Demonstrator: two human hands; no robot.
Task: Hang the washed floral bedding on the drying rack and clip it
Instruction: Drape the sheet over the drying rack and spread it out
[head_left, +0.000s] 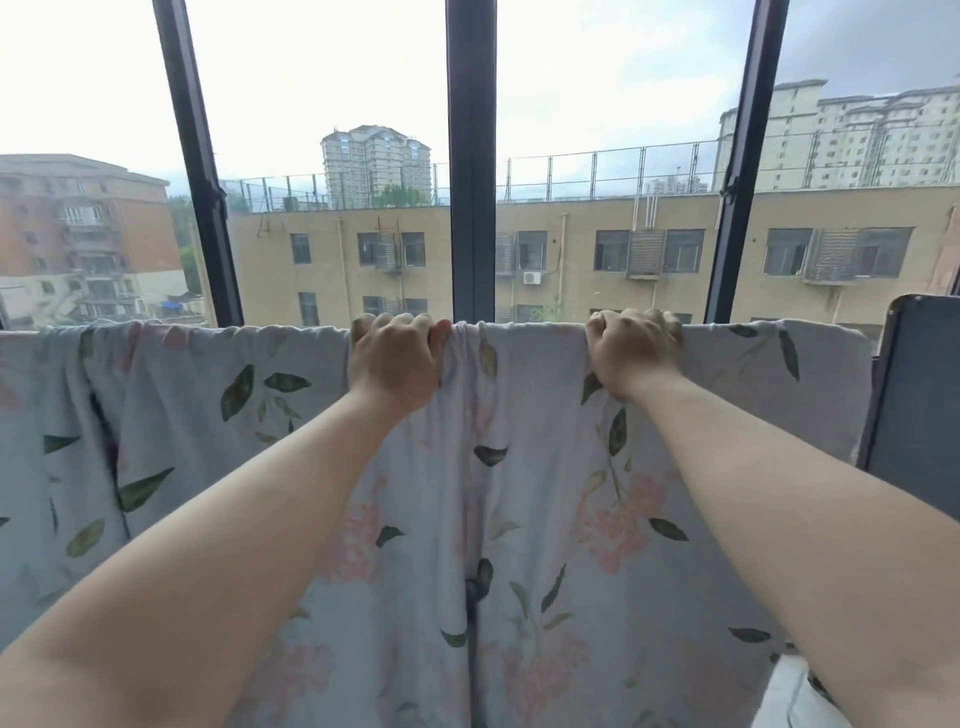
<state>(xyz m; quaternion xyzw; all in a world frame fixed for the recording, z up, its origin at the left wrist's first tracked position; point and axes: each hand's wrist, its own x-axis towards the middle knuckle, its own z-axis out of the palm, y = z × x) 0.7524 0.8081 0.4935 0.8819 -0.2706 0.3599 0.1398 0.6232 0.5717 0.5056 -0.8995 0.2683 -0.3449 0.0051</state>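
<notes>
Before dark-framed window (471, 156), left hand (395, 358), right hand (634, 353), both gripping draped floral bedding (519, 467)

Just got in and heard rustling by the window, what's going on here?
A person is draping floral bedding across a support hidden beneath it, in front of the window. The left hand and the right hand both grip the top edge. The cloth hangs bunched in places; no clips show.
</notes>
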